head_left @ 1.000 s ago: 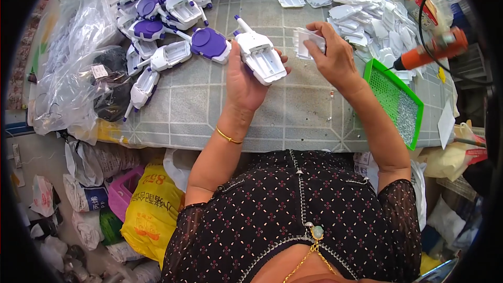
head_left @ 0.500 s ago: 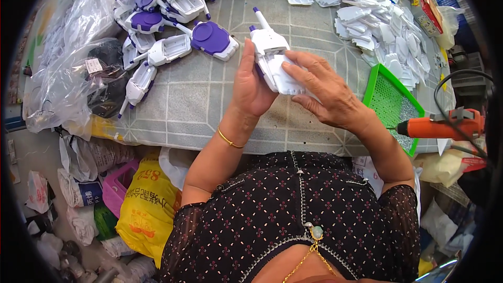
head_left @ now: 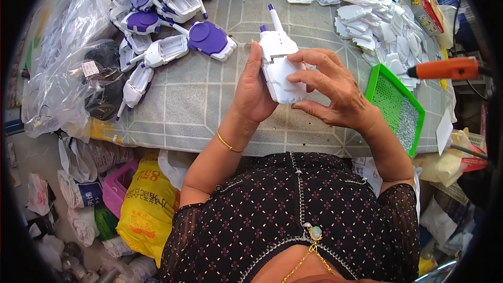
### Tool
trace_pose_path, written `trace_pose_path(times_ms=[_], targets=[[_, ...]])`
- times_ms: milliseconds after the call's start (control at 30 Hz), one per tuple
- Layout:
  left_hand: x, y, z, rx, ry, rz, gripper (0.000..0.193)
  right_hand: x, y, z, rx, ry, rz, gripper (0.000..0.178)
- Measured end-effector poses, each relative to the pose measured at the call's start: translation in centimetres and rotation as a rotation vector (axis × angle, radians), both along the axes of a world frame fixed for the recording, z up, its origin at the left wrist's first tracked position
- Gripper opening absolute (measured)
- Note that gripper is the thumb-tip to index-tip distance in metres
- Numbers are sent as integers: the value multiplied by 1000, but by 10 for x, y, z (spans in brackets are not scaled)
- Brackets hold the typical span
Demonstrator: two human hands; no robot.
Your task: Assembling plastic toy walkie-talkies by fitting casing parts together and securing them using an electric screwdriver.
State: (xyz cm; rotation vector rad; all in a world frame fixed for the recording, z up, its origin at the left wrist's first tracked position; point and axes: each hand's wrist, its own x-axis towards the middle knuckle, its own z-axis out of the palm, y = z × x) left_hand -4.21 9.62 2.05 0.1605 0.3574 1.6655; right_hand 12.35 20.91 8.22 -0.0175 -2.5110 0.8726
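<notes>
A white and purple toy walkie-talkie with a stubby antenna stands tilted above the table, its back toward me. My left hand is wrapped along its left side, thumb upright beside the edge. Over the lower back lies a flat white cover, lined up with the body. My right hand curls over this cover, fingertips on its face and right side and the thumb by its bottom edge. Whether the cover is fully seated, I cannot tell.
More purple and white walkie-talkies are heaped at the far left beside clear plastic bags. Loose white covers pile up at the far right. A green tray holds small metal pieces; an orange electric screwdriver hangs near it.
The walkie-talkie has shifted slightly right and become more upright. Its cover, askew before, now lies in line with the body. My right fingers have curled more. The orange screwdriver has swung upward.
</notes>
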Motion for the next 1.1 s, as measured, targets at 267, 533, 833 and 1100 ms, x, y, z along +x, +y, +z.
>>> trace_pose_path(times_ms=[267, 533, 833, 1100], targets=[[2, -2, 3, -100, 89, 15, 62, 5, 1, 1, 260, -3, -29, 56], [4, -1, -6, -27, 23, -63, 61, 9, 6, -18, 207, 134, 78, 50], [3, -6, -3, -17, 45, -54, 66, 6, 9, -12, 118, 138, 123, 44], [11, -4, 14, -93, 261, -17, 72, 7, 8, -15, 52, 135, 24, 49]])
